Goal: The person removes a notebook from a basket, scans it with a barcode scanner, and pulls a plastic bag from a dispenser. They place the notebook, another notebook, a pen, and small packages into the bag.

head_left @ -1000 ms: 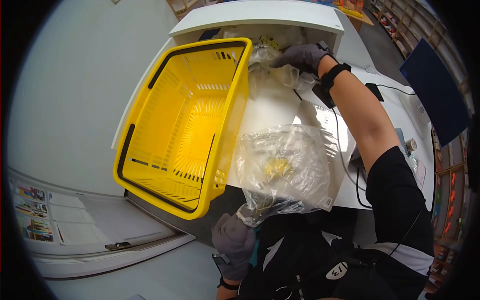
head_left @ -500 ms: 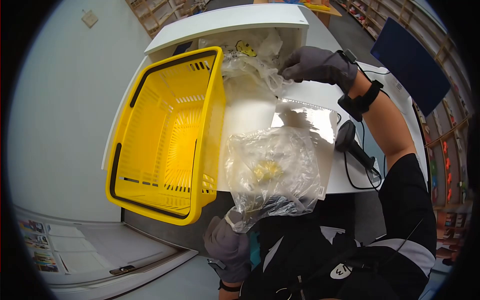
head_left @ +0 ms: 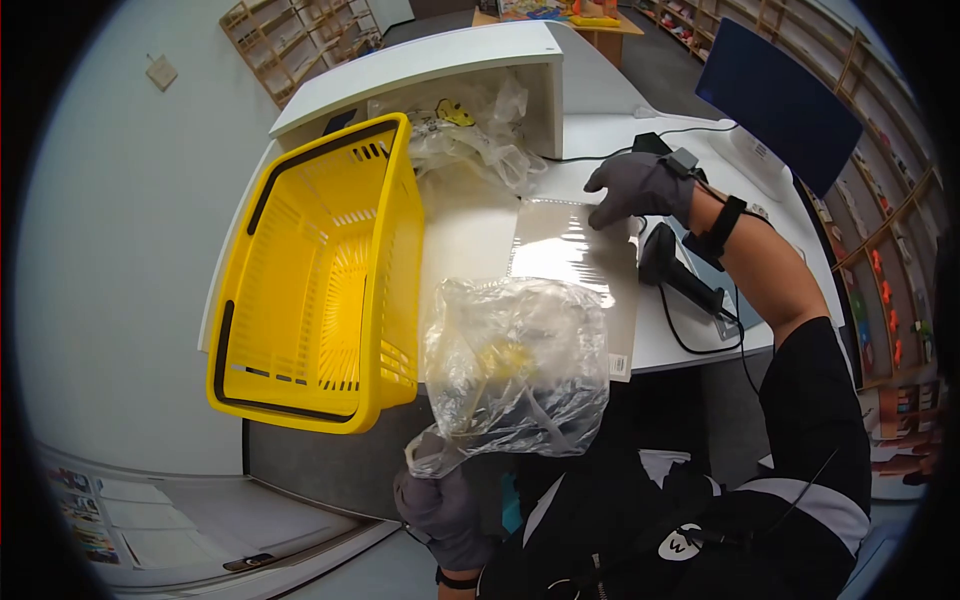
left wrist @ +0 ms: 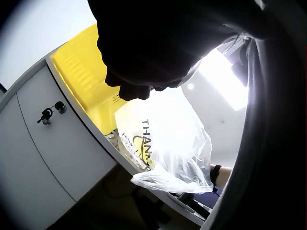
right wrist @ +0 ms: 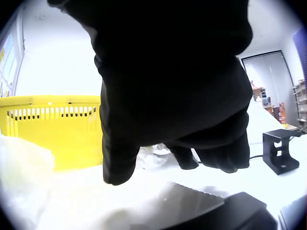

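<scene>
A clear plastic bag (head_left: pixel 520 370) with a yellow print hangs at the counter's front edge; the gloved left hand (head_left: pixel 440 505) grips its gathered end. In the left wrist view the bag (left wrist: pixel 168 134) shows printed letters below the dark left hand (left wrist: pixel 144 52). Over the notebook (head_left: pixel 570 245) the gloved right hand (head_left: pixel 640 187) hovers, fingers parted and holding nothing. From the right wrist view, the right hand (right wrist: pixel 177 96) has its fingers pointing down above the counter. A black scanner (head_left: pixel 680 270) lies just below that hand.
The empty yellow basket (head_left: pixel 310 280) stands on the left of the counter (head_left: pixel 460 230). More crumpled plastic bags (head_left: pixel 470 140) lie at the back under a raised shelf (head_left: pixel 420 75). A dark monitor (head_left: pixel 780 105) and cables are at the right; a black stand (right wrist: pixel 279 151) is behind.
The right hand has come away from the bags at the back, moving right and nearer over the notebook. Still gripping the bag, the left hand has shifted slightly. The head view has turned right.
</scene>
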Demonstrator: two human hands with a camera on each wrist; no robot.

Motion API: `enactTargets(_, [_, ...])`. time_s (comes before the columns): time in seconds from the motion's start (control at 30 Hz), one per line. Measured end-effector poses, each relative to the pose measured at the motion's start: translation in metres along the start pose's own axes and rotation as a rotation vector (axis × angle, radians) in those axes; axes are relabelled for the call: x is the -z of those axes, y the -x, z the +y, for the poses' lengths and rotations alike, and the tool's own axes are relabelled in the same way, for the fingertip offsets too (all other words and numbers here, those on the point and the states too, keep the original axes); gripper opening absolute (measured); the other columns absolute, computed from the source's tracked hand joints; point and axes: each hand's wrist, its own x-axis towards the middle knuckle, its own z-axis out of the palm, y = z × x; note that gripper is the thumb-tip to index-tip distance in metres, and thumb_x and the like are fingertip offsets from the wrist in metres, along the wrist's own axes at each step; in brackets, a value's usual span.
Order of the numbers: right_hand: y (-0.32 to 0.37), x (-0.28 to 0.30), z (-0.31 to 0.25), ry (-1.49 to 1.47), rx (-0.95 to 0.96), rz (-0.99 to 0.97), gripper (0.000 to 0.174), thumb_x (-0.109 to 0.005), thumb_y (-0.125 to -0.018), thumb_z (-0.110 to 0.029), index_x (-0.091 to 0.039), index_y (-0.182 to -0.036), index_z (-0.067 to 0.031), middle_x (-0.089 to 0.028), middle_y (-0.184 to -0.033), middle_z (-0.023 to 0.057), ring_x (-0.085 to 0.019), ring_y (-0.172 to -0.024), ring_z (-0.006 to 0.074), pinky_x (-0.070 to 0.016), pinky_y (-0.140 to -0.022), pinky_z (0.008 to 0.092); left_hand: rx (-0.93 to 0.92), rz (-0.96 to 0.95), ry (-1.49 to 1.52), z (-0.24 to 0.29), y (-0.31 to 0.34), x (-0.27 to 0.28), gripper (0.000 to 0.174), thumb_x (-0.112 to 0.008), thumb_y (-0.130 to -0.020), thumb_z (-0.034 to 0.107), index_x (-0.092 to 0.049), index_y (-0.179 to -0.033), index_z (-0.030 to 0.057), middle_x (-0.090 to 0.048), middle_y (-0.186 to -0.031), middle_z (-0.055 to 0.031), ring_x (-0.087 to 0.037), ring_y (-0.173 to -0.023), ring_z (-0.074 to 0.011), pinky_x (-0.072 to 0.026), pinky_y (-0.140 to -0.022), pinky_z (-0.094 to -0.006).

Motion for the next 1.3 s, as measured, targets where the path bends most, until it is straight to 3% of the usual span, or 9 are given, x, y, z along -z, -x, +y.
enactTargets(0.13, [0.046,-0.027,0.020,0.077,-0.048,0.031,0.096,-0.091,-0.079,-0.059,-0.072,-0.150,0.0021,-0.081,-0.133,0.0263,-0.078,-0.129,0.0399,-0.0607,-0.110,0.0459,0.224,0.063,0.149,0.022,0.051,0.019,0.027,-0.080,-0.104,0.005,-0.083,-0.131,0.0021,-0.085,-0.116,-0.0185,-0.082,-0.101,-0.0365,-0.0629,-0.088,-0.0449])
enactTargets(0.23, [0.041,-0.042,0.008,0.042,-0.075,-0.153,0.112,-0.098,-0.072,-0.056,-0.062,-0.159,0.0048,-0.081,-0.134,0.0286,-0.078,-0.127,0.0415,-0.0607,-0.111,0.0459,0.198,0.026,0.132,0.025,0.051,0.020,0.027,-0.080,-0.104,0.005,-0.083,-0.131,0.0006,-0.085,-0.117,-0.0189,-0.082,-0.102,-0.0353,-0.0629,-0.089,-0.0441])
enactTargets(0.4, [0.039,-0.045,-0.004,0.070,-0.071,-0.135,0.113,-0.102,-0.069,-0.050,-0.061,-0.159,0.0053,-0.082,-0.132,0.0277,-0.080,-0.122,0.0424,-0.0618,-0.110,0.0460,0.165,0.001,0.143,0.017,0.063,0.012,0.027,-0.080,-0.104,0.004,-0.083,-0.131,-0.0005,-0.085,-0.116,-0.0191,-0.082,-0.102,-0.0348,-0.0629,-0.090,-0.0439])
enactTargets(0.7, [0.018,-0.014,0.020,-0.307,-0.154,-0.115,0.074,-0.100,-0.082,-0.037,-0.078,-0.137,0.0056,-0.086,-0.116,0.0185,-0.084,-0.103,0.0304,-0.0661,-0.098,0.0424,-0.023,-0.035,0.030,0.032,0.052,0.006,0.021,-0.082,-0.102,0.004,-0.083,-0.122,-0.0002,-0.084,-0.107,-0.0180,-0.082,-0.096,-0.0385,-0.0631,-0.086,-0.0457])
enactTargets(0.8, [0.036,0.021,0.012,-0.446,-0.211,-0.155,0.061,-0.097,-0.087,-0.033,-0.081,-0.132,0.0050,-0.086,-0.114,0.0154,-0.084,-0.098,0.0249,-0.0667,-0.094,0.0405,-0.059,-0.075,0.054,0.037,0.043,0.004,0.021,-0.080,-0.102,0.002,-0.085,-0.123,-0.0003,-0.085,-0.108,-0.0190,-0.083,-0.095,-0.0341,-0.0621,-0.084,-0.0425])
enactTargets(0.93, [0.066,0.073,0.012,-0.418,-0.136,0.050,0.043,-0.088,-0.100,-0.032,-0.083,-0.124,0.0025,-0.084,-0.106,0.0099,-0.079,-0.087,0.0182,-0.0650,-0.084,0.0342,-0.114,-0.037,0.064,0.043,0.028,-0.008,0.019,-0.079,-0.103,0.001,-0.085,-0.121,-0.0009,-0.084,-0.098,-0.0183,-0.082,-0.086,-0.0329,-0.0609,-0.077,-0.0409])
enactTargets(1.1, [0.129,0.107,0.051,-0.531,-0.089,0.374,0.043,-0.084,-0.106,-0.033,-0.080,-0.129,0.0023,-0.083,-0.109,0.0073,-0.079,-0.090,0.0160,-0.0638,-0.085,0.0322,-0.049,-0.123,0.055,0.049,0.019,-0.021,0.008,-0.079,-0.102,0.004,-0.084,-0.108,0.0000,-0.081,-0.087,-0.0159,-0.080,-0.076,-0.0339,-0.0589,-0.070,-0.0415])
enactTargets(1.17, [0.160,0.115,0.060,-0.447,-0.059,0.531,0.047,-0.082,-0.108,-0.036,-0.078,-0.135,0.0017,-0.083,-0.111,0.0065,-0.079,-0.090,0.0156,-0.0646,-0.087,0.0320,-0.079,-0.214,-0.161,0.053,0.019,-0.024,0.006,-0.081,-0.100,0.006,-0.079,-0.097,0.0015,-0.077,-0.081,-0.0145,-0.076,-0.071,-0.0347,-0.0571,-0.066,-0.0421])
enactTargets(1.3, [0.242,0.114,0.058,-0.699,-0.303,0.664,0.051,-0.077,-0.112,-0.038,-0.074,-0.144,0.0008,-0.082,-0.121,0.0088,-0.079,-0.097,0.0156,-0.0658,-0.093,0.0324,-0.135,-0.395,-0.183,0.062,0.017,-0.034,0.018,-0.084,-0.097,0.011,-0.071,-0.086,0.0044,-0.072,-0.076,-0.0125,-0.073,-0.069,-0.0370,-0.0559,-0.065,-0.0454])
